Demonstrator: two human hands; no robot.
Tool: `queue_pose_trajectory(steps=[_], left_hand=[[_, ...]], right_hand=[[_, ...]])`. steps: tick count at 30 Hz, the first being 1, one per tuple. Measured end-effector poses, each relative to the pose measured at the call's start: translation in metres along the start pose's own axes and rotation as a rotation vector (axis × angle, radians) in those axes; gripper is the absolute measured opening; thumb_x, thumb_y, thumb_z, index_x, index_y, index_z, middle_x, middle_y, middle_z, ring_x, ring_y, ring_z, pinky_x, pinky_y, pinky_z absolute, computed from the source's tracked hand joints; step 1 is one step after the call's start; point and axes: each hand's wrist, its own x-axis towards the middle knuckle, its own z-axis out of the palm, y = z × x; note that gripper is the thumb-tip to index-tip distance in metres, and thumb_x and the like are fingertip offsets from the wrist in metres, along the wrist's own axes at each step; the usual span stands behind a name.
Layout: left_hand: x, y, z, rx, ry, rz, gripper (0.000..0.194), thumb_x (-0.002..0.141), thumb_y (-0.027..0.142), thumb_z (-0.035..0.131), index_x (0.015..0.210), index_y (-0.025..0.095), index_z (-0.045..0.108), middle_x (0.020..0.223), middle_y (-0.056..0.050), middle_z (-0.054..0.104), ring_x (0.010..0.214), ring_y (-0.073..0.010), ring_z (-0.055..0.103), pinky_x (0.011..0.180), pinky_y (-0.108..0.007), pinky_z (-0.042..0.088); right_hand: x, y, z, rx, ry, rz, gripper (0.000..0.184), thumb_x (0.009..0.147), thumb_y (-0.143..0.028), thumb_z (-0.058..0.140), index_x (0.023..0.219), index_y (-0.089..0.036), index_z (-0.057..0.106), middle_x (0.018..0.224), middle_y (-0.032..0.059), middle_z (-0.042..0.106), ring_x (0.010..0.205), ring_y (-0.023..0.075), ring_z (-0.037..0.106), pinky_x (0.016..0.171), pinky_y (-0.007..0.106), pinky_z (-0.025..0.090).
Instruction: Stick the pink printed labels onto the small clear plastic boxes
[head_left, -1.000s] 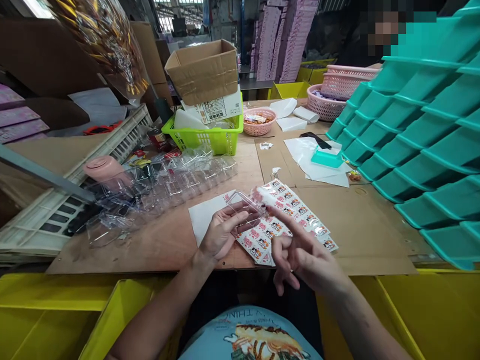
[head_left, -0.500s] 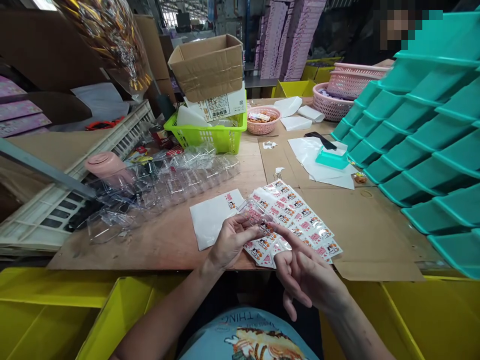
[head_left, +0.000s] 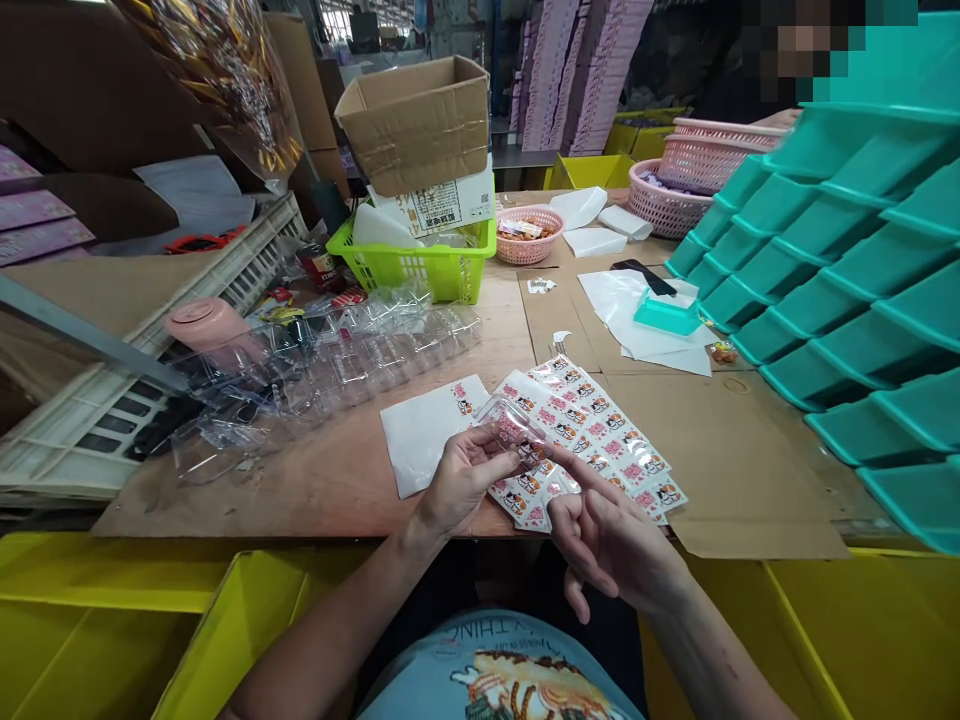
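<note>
My left hand [head_left: 459, 482] is closed around a small clear plastic case [head_left: 510, 425] with a pink sticker on it, held just above the table edge. My right hand [head_left: 606, 538] reaches in from the right, its index finger stretched out and touching the case's lower side, the other fingers loosely curled. Under both hands lies a sheet of pink cartoon stickers [head_left: 600, 430]. A white backing sheet [head_left: 424, 440] with one sticker left on it lies to the left of that.
A heap of clear plastic cases [head_left: 330, 360] lies at left beside a pink cylinder [head_left: 206, 325]. A green basket [head_left: 416, 265] bearing cardboard boxes stands behind. Stacked teal trays [head_left: 840, 280] fill the right. Yellow bins [head_left: 112, 620] sit below. Pink baskets [head_left: 675, 190] and another person are at the back.
Both hands dropped toward me with the case, from over the sticker sheet to its near edge. The right index finger came onto the case and has stayed there.
</note>
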Motion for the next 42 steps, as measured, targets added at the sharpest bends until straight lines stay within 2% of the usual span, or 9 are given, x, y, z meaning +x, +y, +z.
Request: queue_pose_trajectory(steps=[10,15,21,31,33,35,37,39,42], left_hand=[[-0.001,0.002,-0.001,-0.036,-0.036,0.013,0.026,0.073,0.013,0.076,0.099,0.014,0.075,0.099,-0.008,0.076,0.093,-0.0187,0.071,0.090,-0.030,0.054],[-0.001,-0.001,-0.002,-0.082,0.011,0.003,0.029,0.085,0.032,0.067,0.103,0.011,0.073,0.105,-0.014,0.074,0.096,-0.0249,0.071,0.091,-0.040,0.055],[0.002,-0.011,0.002,0.057,0.137,0.125,0.038,0.090,0.044,0.059,0.107,0.013,0.072,0.104,-0.012,0.075,0.099,-0.0255,0.071,0.085,-0.038,0.058],[0.001,-0.016,0.010,0.242,0.182,0.322,0.033,0.093,0.040,0.056,0.110,0.018,0.072,0.115,-0.009,0.072,0.110,-0.0251,0.067,0.099,-0.039,0.052],[0.004,-0.015,0.012,0.209,0.167,0.327,0.034,0.093,0.042,0.055,0.108,0.017,0.073,0.112,-0.010,0.074,0.105,-0.0254,0.069,0.095,-0.039,0.055],[0.005,-0.013,0.016,0.179,0.140,0.305,0.034,0.092,0.042,0.056,0.108,0.016,0.073,0.109,-0.010,0.074,0.102,-0.0251,0.071,0.092,-0.038,0.056],[0.005,-0.008,0.021,0.138,0.110,0.277,0.033,0.091,0.042,0.059,0.106,0.016,0.073,0.111,-0.011,0.074,0.103,-0.0246,0.070,0.092,-0.037,0.056],[0.004,-0.002,0.026,0.069,0.101,0.266,0.031,0.089,0.041,0.062,0.104,0.015,0.073,0.110,-0.011,0.074,0.104,-0.0244,0.070,0.094,-0.038,0.055],[-0.001,0.004,0.036,-0.038,0.092,0.229,0.029,0.088,0.041,0.064,0.098,0.015,0.073,0.102,-0.010,0.076,0.103,-0.0254,0.070,0.096,-0.043,0.054]], right_hand=[[0.001,0.000,0.000,-0.002,0.014,0.006,0.054,0.098,-0.039,0.051,0.148,-0.032,0.033,0.062,-0.0061,0.055,0.035,0.0024,0.037,0.044,0.028,0.056],[0.002,0.001,0.000,-0.013,0.039,-0.003,0.053,0.098,-0.037,0.050,0.148,-0.030,0.032,0.062,-0.0056,0.056,0.035,0.0033,0.039,0.043,0.029,0.056],[0.007,0.003,0.006,-0.105,0.135,-0.012,0.053,0.098,-0.036,0.051,0.147,-0.029,0.032,0.060,-0.0066,0.056,0.033,0.0046,0.040,0.041,0.028,0.055],[-0.011,0.001,0.015,-0.642,0.343,0.018,0.071,0.098,-0.049,0.047,0.156,-0.024,0.015,0.048,-0.0086,0.050,0.032,0.0105,0.041,0.038,0.026,0.047],[-0.011,0.004,0.014,-0.982,0.497,-0.164,0.067,0.100,-0.045,0.044,0.156,-0.023,0.016,0.059,-0.0024,0.059,0.044,0.0157,0.054,0.049,0.033,0.054],[-0.007,0.008,0.012,-1.433,0.611,-0.476,0.062,0.099,-0.039,0.045,0.155,-0.024,0.022,0.095,0.0105,0.070,0.084,0.0263,0.068,0.078,0.048,0.056],[0.000,0.012,0.007,-1.831,0.572,-0.711,0.065,0.098,-0.037,0.048,0.156,-0.024,0.021,0.139,0.0172,0.053,0.131,0.0376,0.047,0.107,0.064,0.033],[0.007,0.017,-0.003,-2.044,0.478,-0.766,0.071,0.098,-0.038,0.050,0.157,-0.024,0.014,0.157,0.0165,0.030,0.147,0.0404,0.018,0.112,0.071,0.009],[0.010,0.019,-0.017,-1.868,0.558,-0.727,0.071,0.099,-0.037,0.048,0.157,-0.026,0.010,0.163,0.0137,0.015,0.150,0.0354,0.008,0.115,0.066,0.010]])
